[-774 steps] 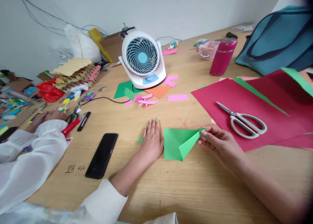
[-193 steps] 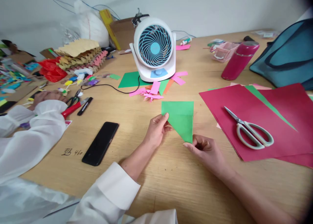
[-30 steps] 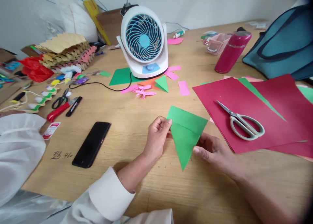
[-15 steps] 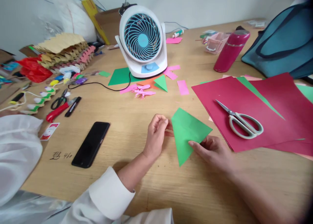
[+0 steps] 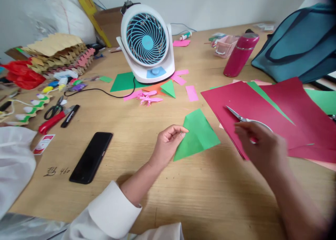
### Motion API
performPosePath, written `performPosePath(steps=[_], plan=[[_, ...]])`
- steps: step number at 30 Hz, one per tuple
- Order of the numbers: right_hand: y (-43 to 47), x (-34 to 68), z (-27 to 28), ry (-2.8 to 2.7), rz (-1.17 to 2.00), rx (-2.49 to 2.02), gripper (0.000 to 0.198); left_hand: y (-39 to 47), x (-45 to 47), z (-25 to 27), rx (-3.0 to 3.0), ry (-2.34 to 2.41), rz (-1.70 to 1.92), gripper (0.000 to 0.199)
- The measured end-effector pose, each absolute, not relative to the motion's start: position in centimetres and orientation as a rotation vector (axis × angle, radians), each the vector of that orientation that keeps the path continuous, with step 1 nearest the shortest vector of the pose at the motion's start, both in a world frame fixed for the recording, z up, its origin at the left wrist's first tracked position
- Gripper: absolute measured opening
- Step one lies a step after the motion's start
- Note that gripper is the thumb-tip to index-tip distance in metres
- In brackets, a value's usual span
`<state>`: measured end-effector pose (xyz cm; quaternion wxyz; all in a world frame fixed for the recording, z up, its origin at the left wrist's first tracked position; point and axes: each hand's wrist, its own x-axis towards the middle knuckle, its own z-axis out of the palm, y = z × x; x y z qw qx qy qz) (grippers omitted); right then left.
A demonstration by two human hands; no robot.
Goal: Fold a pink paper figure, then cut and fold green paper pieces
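Observation:
A green sheet of paper [image 5: 198, 136] with a crease down its middle is pinched at its left edge between the thumb and fingers of my left hand [image 5: 169, 140]. My right hand [image 5: 265, 150] is over the handles of a pair of scissors [image 5: 237, 116], blurred by motion. Its fingers hide most of the handles, and I cannot make out whether they grip them. The scissors lie on dark red paper [image 5: 252, 96], blades pointing to the upper left.
A white fan [image 5: 147, 40] stands at the back beside pink paper pieces [image 5: 149, 98]. A black phone [image 5: 91, 157] and a red-handled tool [image 5: 52, 122] lie to the left. A magenta bottle [image 5: 240, 54] and a teal bag [image 5: 296, 44] stand at the right.
My right hand has let go of the green paper and moved right, over the scissors. My left hand now holds the paper by its edge, turned and lowered. The view has shifted slightly right.

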<state>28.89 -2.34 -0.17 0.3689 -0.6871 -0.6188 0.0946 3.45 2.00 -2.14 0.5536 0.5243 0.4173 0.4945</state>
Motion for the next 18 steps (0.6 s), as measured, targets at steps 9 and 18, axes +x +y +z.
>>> performPosePath(steps=[9,18], plan=[[-0.8,35.3,-2.9,-1.828,-0.072,-2.191,0.037,2.8,2.6,-2.0,1.209,1.054,1.108,0.013],[-1.2,32.1,-1.3,-1.513,0.275,-2.122,0.04,3.7,1.4,-1.0,1.201,1.027,1.149,0.025]])
